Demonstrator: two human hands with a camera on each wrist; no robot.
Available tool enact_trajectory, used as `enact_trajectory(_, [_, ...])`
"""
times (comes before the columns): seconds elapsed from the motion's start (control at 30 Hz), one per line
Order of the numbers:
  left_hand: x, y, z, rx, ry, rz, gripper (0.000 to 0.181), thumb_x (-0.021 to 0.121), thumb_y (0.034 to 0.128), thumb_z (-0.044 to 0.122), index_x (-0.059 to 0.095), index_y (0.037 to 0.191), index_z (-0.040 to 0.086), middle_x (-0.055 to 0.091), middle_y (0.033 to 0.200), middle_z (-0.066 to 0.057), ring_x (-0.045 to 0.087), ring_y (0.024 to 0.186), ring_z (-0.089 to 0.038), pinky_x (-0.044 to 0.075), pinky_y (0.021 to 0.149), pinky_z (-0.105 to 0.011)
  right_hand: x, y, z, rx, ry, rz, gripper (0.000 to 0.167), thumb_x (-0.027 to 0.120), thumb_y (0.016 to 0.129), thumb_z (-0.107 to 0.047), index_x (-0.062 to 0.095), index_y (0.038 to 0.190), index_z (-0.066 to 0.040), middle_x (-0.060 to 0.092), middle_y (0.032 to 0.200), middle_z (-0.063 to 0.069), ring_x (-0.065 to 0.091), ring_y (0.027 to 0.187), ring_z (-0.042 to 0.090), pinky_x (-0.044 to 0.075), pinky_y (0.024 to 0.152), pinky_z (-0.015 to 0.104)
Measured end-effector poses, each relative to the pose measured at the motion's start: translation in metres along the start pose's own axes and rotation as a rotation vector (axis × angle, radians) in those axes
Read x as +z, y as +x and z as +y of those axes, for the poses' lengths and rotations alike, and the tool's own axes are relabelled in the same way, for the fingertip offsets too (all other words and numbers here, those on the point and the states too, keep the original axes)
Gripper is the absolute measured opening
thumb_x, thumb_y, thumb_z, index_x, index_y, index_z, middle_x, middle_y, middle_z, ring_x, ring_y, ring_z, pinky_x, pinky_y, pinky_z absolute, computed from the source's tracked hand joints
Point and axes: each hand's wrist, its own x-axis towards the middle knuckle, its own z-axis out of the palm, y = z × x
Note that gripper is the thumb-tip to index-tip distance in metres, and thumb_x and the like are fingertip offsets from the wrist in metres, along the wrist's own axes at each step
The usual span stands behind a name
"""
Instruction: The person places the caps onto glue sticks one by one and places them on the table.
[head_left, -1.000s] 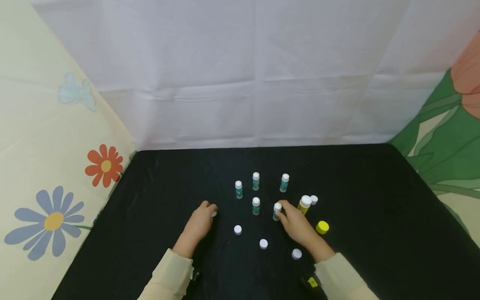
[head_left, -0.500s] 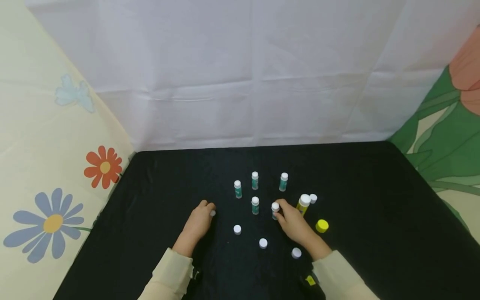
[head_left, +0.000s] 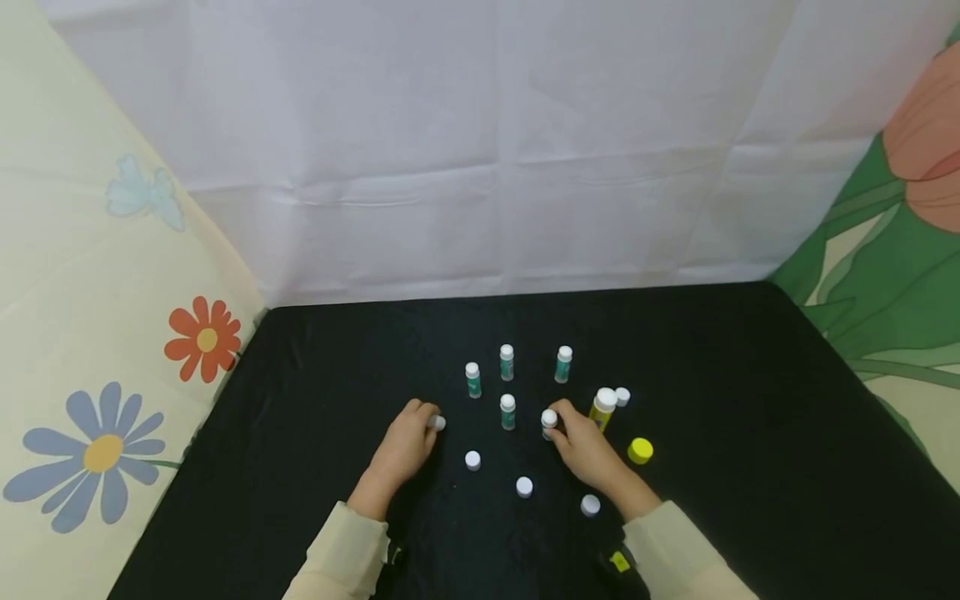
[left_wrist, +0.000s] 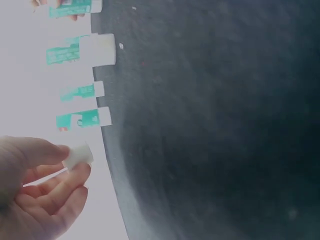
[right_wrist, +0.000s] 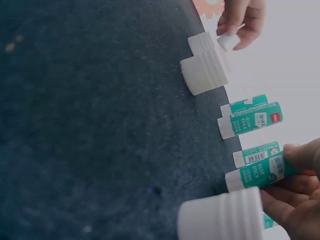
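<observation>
My left hand (head_left: pixel 407 442) pinches a small white cap (left_wrist: pixel 78 156) between thumb and fingers, a little above the black table. On the right, my right hand (head_left: pixel 588 448) grips a green-labelled glue stick (right_wrist: pixel 267 171) that stands upright with its white end up in the head view; its lower part is partly hidden by the fingers. Between the hands stands another green glue stick (head_left: pixel 507 412). Behind it are three more: a left glue stick (head_left: pixel 473 381), a middle glue stick (head_left: pixel 507 363) and a right glue stick (head_left: pixel 563 365).
Loose white caps lie nearer me: a left cap (head_left: pixel 472 460), a middle cap (head_left: pixel 524 487) and a right cap (head_left: pixel 590 505). Beside my right hand stand a yellow glue stick (head_left: pixel 602 410), a white cap (head_left: pixel 622 397) and a yellow cap (head_left: pixel 641 451). A white cloth (head_left: pixel 390 150) hangs behind.
My left hand has shifted slightly right, and more of the white cap now shows past its fingertips. The right hand keeps its grip on the glue stick. The head view has shifted slightly.
</observation>
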Motion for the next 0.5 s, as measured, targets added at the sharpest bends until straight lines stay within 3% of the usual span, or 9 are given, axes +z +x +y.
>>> enact_trajectory(0.23, [-0.003, -0.002, 0.008, 0.040, -0.054, 0.084, 0.013, 0.060, 0.0792, 0.004, 0.059, 0.092, 0.001, 0.046, 0.079, -0.004, 0.046, 0.068, -0.014, 0.042, 0.062, -0.029, -0.002, -0.003, -0.002, -0.002, 0.002, 0.013, 0.017, 0.056, 0.079, 0.004, 0.048, 0.092, -0.003, 0.054, 0.086, 0.007, 0.052, 0.078, 0.018, 0.043, 0.067, 0.034])
enact_trajectory(0.5, [-0.005, -0.006, 0.015, 0.048, -0.099, 0.139, 0.016, 0.060, 0.0780, 0.002, 0.058, 0.094, 0.001, 0.046, 0.081, -0.004, 0.045, 0.069, -0.013, 0.042, 0.062, -0.027, 0.000, -0.006, -0.005, -0.039, -0.015, 0.043, 0.018, 0.059, 0.078, 0.004, 0.051, 0.093, -0.002, 0.056, 0.088, 0.007, 0.053, 0.081, 0.020, 0.043, 0.070, 0.036])
